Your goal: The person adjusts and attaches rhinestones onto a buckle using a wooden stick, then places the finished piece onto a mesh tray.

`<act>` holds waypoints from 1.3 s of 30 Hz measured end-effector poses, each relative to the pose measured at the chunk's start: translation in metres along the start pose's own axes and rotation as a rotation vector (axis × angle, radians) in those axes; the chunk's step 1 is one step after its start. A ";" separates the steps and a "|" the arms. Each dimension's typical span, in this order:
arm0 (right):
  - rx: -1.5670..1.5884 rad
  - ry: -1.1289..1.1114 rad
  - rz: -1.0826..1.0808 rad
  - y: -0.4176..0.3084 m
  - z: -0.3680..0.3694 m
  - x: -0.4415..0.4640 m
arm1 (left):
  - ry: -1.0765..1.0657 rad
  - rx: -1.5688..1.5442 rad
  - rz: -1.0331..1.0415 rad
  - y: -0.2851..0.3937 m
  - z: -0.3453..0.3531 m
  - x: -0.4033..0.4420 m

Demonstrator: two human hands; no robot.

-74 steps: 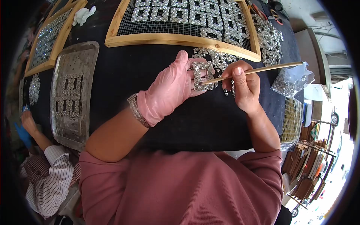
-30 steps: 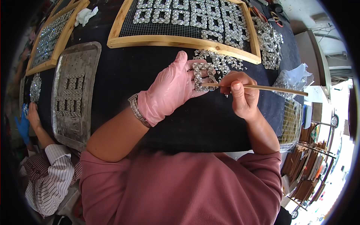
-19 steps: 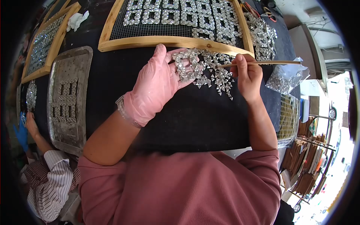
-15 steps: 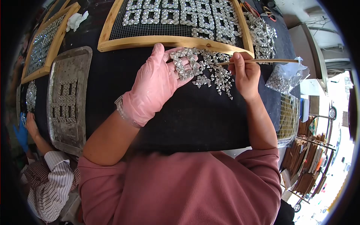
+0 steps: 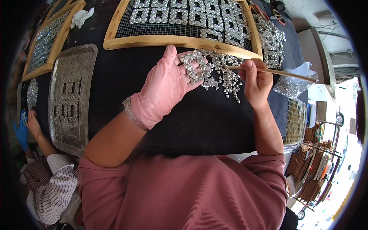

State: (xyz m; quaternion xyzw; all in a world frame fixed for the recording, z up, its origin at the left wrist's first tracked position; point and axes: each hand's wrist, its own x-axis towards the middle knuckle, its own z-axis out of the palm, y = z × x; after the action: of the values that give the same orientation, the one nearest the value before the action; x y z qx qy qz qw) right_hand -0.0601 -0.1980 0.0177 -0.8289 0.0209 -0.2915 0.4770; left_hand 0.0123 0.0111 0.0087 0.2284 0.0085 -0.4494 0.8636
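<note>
My left hand (image 5: 165, 88), in a thin pink glove, is palm up with a rectangular rhinestone ornament (image 5: 188, 67) resting on its fingers. The ornament has an open centre. In my bare right hand (image 5: 258, 82) a thin wooden stick (image 5: 287, 73) is pinched between thumb and fingers. Its tip points left over a pile of loose triangular stones (image 5: 232, 82) on the black tabletop, a little right of the ornament. Part of the pile lies behind the ornament and my left fingers.
A wooden-framed mesh screen (image 5: 165, 40) with rows of rhinestone ornaments lies beyond my hands. More ornaments (image 5: 272, 42) and a plastic bag of stones (image 5: 293, 86) are at right. A metal tray (image 5: 89, 73) stands left, near a co-worker's hands (image 5: 34, 124). Another frame (image 5: 50, 67) is at far left.
My right hand has shifted slightly right and down, and the stick now slants down to the right. The whole scene is displaced a little, as from head motion. The ornament stays on my left fingers.
</note>
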 end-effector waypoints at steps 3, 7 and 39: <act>-0.099 -0.033 0.071 0.009 0.003 0.002 | 0.003 0.011 0.011 0.000 0.002 -0.001; -0.113 -0.039 0.073 0.008 0.003 0.003 | -0.005 0.016 0.000 0.002 0.003 -0.002; -0.109 -0.261 -0.520 -0.039 0.024 -0.017 | -0.085 -0.007 0.001 -0.009 0.017 -0.006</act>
State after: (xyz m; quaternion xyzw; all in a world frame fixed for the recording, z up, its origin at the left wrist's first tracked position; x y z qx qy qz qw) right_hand -0.0715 -0.1532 0.0320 -0.8613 -0.2380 -0.2933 0.3397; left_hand -0.0016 0.0049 0.0215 0.2058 -0.0268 -0.4584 0.8642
